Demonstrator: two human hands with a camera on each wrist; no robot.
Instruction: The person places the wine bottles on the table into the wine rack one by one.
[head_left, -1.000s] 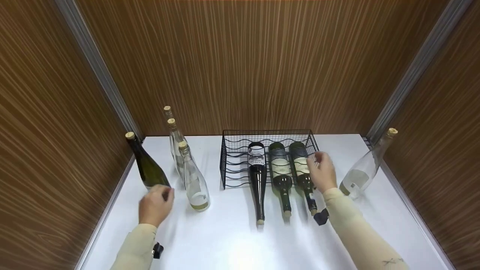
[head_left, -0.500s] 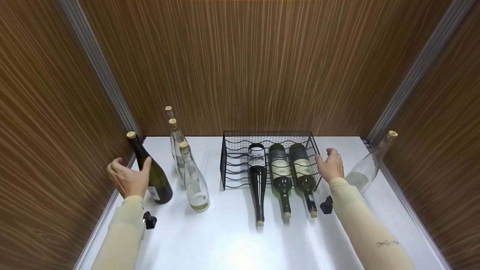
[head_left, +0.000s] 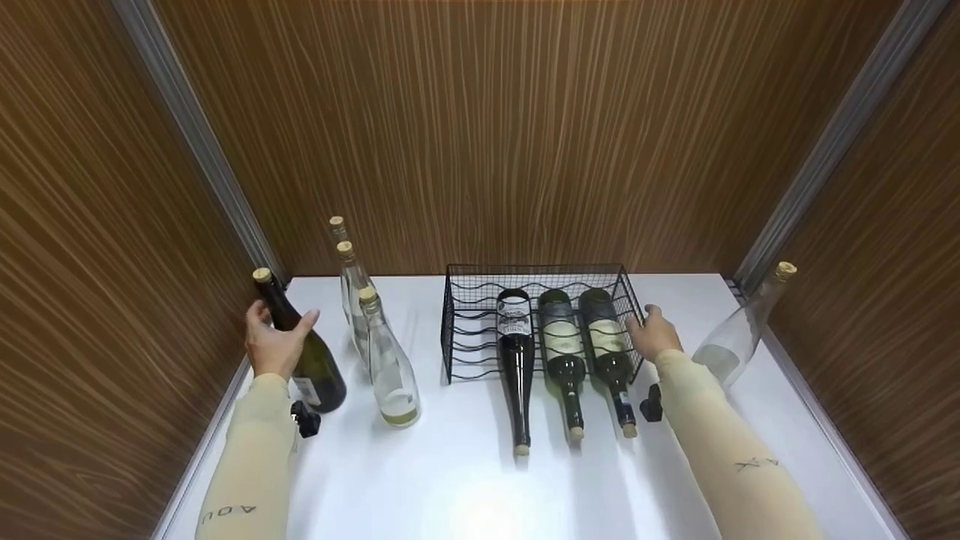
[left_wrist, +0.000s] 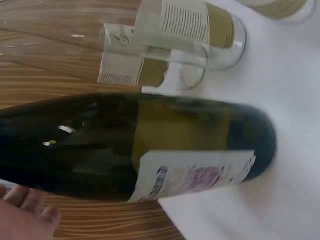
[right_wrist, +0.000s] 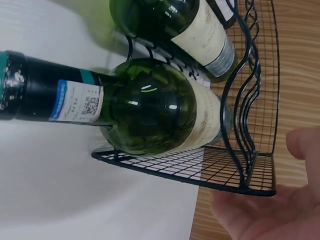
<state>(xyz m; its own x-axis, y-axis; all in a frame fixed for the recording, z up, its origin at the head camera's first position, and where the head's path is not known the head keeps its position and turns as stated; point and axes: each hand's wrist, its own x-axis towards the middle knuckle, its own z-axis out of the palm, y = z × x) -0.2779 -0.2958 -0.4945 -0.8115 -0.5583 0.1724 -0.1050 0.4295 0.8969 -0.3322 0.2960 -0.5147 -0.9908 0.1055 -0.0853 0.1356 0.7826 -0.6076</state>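
In the head view my left hand (head_left: 276,349) is around the dark green wine bottle (head_left: 319,371), which stands upright at the left. Its thumb and fingers are spread on either side of the bottle's upper body. The left wrist view shows fingertips (left_wrist: 32,202) just beside the glass. At the right end of the black wire wine rack (head_left: 480,375) is my right hand (head_left: 654,335), thumb and fingers apart, fingertips right at the side mesh. Lying in the rack are a slim dark bottle (head_left: 517,375) and two green bottles (head_left: 564,367) (head_left: 609,364) with cream labels, necks toward me.
Several clear corked bottles (head_left: 394,375) stand between my left hand and the rack. Another clear bottle (head_left: 731,345) stands right of my right hand. Wood-patterned panels (head_left: 525,135) enclose the white table (head_left: 420,487) at the back and both sides.
My left hand has opened out and moved up to the dark green bottle, reaching around it. My right hand has moved off the rightmost lying bottle to the rack's right side.
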